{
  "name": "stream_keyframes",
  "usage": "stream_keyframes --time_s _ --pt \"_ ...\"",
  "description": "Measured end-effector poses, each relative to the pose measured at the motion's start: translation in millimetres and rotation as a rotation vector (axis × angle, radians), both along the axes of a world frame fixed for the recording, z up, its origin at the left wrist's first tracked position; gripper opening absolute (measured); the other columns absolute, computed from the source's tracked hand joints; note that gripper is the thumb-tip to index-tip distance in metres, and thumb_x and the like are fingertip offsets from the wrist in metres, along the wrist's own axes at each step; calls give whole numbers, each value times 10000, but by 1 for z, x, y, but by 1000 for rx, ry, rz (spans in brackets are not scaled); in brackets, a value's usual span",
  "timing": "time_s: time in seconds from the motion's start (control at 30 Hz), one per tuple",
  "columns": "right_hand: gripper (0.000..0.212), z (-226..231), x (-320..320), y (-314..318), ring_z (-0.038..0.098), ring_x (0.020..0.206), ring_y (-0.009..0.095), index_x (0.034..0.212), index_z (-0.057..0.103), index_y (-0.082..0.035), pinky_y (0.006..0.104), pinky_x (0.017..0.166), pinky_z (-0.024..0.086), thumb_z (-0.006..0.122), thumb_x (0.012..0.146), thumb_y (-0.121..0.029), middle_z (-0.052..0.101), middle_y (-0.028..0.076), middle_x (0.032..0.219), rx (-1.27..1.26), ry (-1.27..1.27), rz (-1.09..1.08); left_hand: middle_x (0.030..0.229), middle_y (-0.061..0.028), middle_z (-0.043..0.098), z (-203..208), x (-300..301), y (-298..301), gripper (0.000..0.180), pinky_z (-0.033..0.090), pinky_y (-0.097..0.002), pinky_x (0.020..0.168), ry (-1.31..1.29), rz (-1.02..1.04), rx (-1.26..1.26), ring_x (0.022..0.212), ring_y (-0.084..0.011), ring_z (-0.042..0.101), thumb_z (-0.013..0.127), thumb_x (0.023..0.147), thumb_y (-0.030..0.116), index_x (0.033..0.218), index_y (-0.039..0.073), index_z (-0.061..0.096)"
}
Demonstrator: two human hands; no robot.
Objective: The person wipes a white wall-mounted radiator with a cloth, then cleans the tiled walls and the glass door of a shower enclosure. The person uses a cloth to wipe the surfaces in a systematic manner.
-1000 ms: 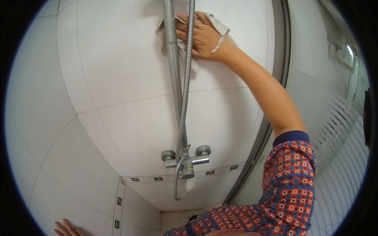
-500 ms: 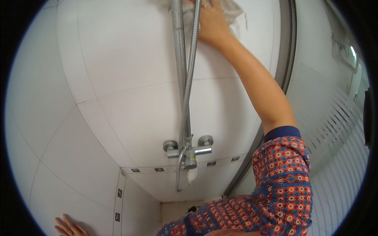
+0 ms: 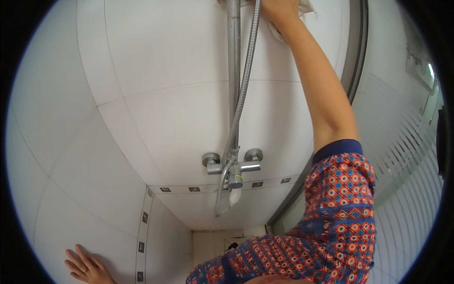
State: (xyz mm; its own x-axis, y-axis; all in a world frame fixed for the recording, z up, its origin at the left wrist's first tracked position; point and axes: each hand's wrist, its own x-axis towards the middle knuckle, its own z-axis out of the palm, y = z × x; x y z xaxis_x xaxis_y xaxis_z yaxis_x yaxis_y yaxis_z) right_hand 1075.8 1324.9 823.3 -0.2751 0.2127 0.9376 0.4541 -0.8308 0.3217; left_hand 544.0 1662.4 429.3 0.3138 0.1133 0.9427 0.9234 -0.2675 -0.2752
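Observation:
At the upper edge of the view, my right hand is raised against the white tiled wall, beside the shower riser pipe. It presses on a pale beige cloth, whose edges show on either side of the wrist; the fingertips are out of the picture. The ribbed metal shower hose hangs just left of this hand. Low on the left, my left hand rests against the side wall tiles with fingers spread, holding nothing.
The chrome mixer tap juts out of the wall below the pipe, with a white shower handset under it. A dark door frame and striped glass panel stand on the right. Small dark decorative tiles run around the walls.
The view has shifted, so the tap and pipe sit further right and higher. My right hand has moved up with the cloth. More of my left hand shows.

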Motion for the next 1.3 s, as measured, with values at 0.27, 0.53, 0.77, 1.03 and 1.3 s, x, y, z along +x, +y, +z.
stream_keyframes --time_s 0.27,0.53,0.77,1.03,1.3 --pt "445 -245 13 26 401 1300 246 1135 632 -114 530 1080 248 658 719 -269 536 95 1305 -632 180 229 1490 46 386 10 0 0 414 103 -379 1164 -36 -127 81 1409 -189 288 520 952 239 1365 270 512" --pt "312 -145 1 31 540 1146 232 1049 639 -136 519 1072 290 648 785 -302 627 44 1137 -423 126 238 1500 65 366 9 -2 -3 429 79 -380 1170 -73 -109 35 1421 -186 257 530 940 216 1361 297 512" --pt "310 -208 17 51 521 1153 287 1101 627 -98 564 1028 301 635 829 -248 609 111 1157 -89 196 298 1481 50 400 8 -2 0 396 89 -361 1162 -52 -148 61 1419 -185 261 527 950 242 1344 286 535" --pt "284 -279 45 -86 425 1305 268 1047 630 -180 578 1036 277 662 768 -219 593 53 1218 -410 347 -183 1475 61 410 7 -6 3 361 89 -344 1147 -27 -132 70 1413 -176 273 529 958 266 1317 285 565" --pt "485 -238 57 -48 361 1283 391 1198 564 -41 593 1064 162 656 771 -251 541 146 1272 398 239 214 1485 61 395 1 -9 13 399 99 -364 1140 -17 -126 35 1400 -196 282 544 948 312 1346 321 528"
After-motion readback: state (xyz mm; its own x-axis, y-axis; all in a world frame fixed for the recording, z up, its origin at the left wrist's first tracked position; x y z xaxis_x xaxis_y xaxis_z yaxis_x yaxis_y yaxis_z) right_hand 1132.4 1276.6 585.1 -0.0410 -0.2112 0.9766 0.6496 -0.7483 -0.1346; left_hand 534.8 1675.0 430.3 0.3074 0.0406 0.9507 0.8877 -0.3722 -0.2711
